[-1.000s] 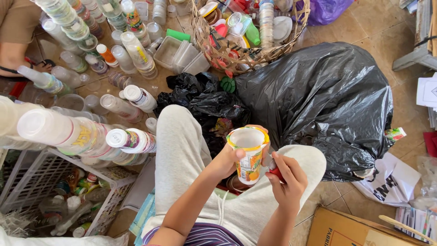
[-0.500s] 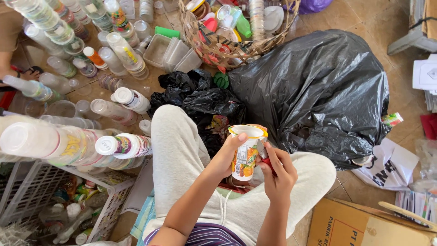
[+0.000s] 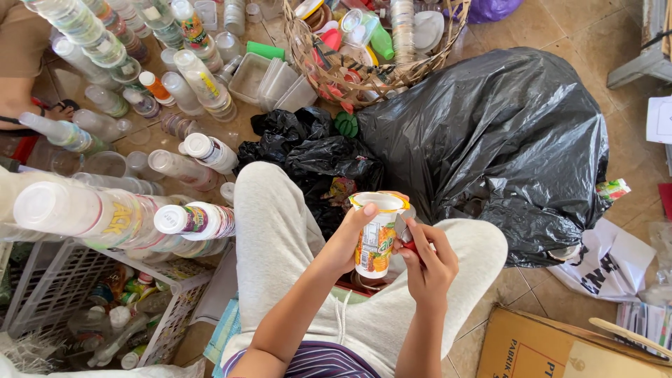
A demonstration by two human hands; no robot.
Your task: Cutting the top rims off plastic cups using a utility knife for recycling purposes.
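My left hand (image 3: 348, 241) grips a plastic cup (image 3: 376, 234) with a yellow rim and an orange and green printed label, held upright over my lap. My right hand (image 3: 428, 262) is closed on a small cutter with a red handle (image 3: 407, 236), its blade against the cup's right side. I sit with my knees apart in light grey trousers (image 3: 280, 238). Between my knees lie crumpled black bags (image 3: 318, 150).
A large full black bag (image 3: 504, 133) lies on the right. A woven basket (image 3: 364, 70) of mixed plastics stands ahead. Stacks of clear cups and bottles (image 3: 98, 213) fill the left, above a white crate (image 3: 105, 308). A cardboard box (image 3: 560, 346) is at lower right. Another person's arm (image 3: 24, 87) is at far left.
Both hands with the cup have stayed over my lap. My right hand has brought the cutter tight against the cup's side. The view shifted slightly.
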